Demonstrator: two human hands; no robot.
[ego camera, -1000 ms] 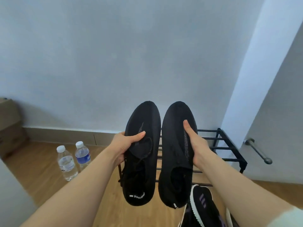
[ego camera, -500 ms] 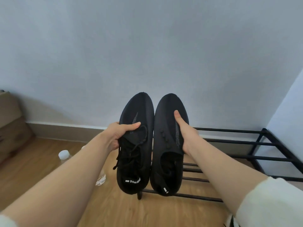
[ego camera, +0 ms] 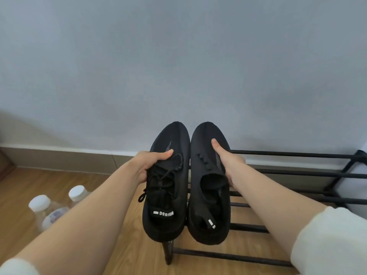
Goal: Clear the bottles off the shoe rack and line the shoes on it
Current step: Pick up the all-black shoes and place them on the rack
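I hold a pair of black knit sneakers side by side, toes pointing at the wall. My left hand [ego camera: 152, 165] grips the left black shoe [ego camera: 168, 195] at its laced instep. My right hand [ego camera: 228, 161] grips the right black shoe [ego camera: 206, 195] along its outer side. Both shoes hover over the left end of the black metal shoe rack [ego camera: 288, 172], whose bars carry nothing else in view. Two clear water bottles with white caps [ego camera: 51, 207] stand on the floor left of the rack, partly hidden by my left forearm.
The rack stands against a pale wall with a grey baseboard [ego camera: 59, 157]. Wooden floor [ego camera: 23, 187] stretches to the left and under the rack. A white wall corner [ego camera: 357, 181] closes in on the rack's right end.
Both hands have carried the shoes lower and to the rack's left end. The view has swung left and down, so the other shoes on the floor have left view.
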